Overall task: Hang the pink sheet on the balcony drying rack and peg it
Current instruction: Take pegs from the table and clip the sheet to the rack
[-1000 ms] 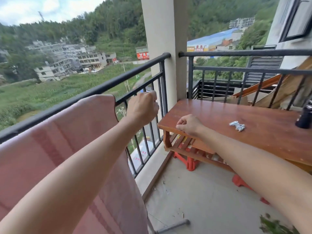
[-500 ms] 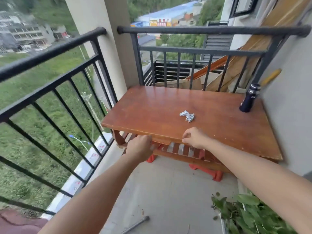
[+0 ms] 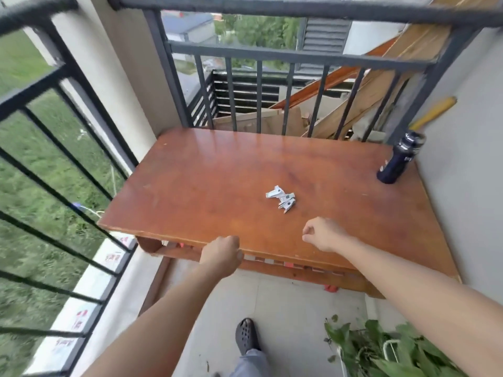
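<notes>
L hand (image 3: 221, 254) & R hand (image 3: 324, 236) curled, empty, at wooden table (image 3: 212, 183) nr pegs (image 3: 281, 198); railing (image 3: 258, 53) behind.

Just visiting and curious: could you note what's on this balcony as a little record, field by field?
Table: wooden, beside the dark railing
Pegs: small pale cluster lying mid-table, untouched
Bottle: dark, upright near the table's far right corner
Left hand: at the table's near edge, grip unclear
Right hand: over the table, short of the pegs, fingers curled, apparently empty
Pink sheet: not in view
</notes>
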Motion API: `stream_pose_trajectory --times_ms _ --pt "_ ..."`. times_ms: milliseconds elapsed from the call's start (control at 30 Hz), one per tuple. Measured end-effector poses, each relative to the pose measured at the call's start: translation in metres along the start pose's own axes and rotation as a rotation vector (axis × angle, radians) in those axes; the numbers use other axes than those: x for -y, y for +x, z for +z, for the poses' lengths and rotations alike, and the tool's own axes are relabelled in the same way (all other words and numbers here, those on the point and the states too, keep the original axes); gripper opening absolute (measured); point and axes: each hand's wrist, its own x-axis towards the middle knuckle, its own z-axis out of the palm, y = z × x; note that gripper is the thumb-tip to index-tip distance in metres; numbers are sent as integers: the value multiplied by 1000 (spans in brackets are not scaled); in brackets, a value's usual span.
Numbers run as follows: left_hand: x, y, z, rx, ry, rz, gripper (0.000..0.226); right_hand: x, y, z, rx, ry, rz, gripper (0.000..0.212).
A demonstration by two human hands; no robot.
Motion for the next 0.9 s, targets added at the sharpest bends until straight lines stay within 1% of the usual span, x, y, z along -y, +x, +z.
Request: stream_pose_trajectory --times_ms 133,233,367,467,633,700,800,900 --pt "5 60 7 87 7 21 29 1 54 -6 1 -27 37 16" --pt "3 90 8 145 5 31 29 3 81 -8 11 -77 28 19" --pt "-1 128 15 193 -24 14 29 6 131 -7 -18 -186 -78 30" --pt "-6 152 24 224 -51 -40 28 6 177 0 -19 -212 -158 36" --pt "-22 183 42 267 -92 -123 28 2 231 20 71 -257 -302 50" --pt "-32 199 44 254 -103 -140 28 -4 240 25 63 -257 -366 50" --pt "-50 229 43 169 -130 -137 30 -15 246 29 31 -238 -442 47" --pt "-71 261 45 84 -141 -116 32 -28 251 27 1 -183 -412 47"
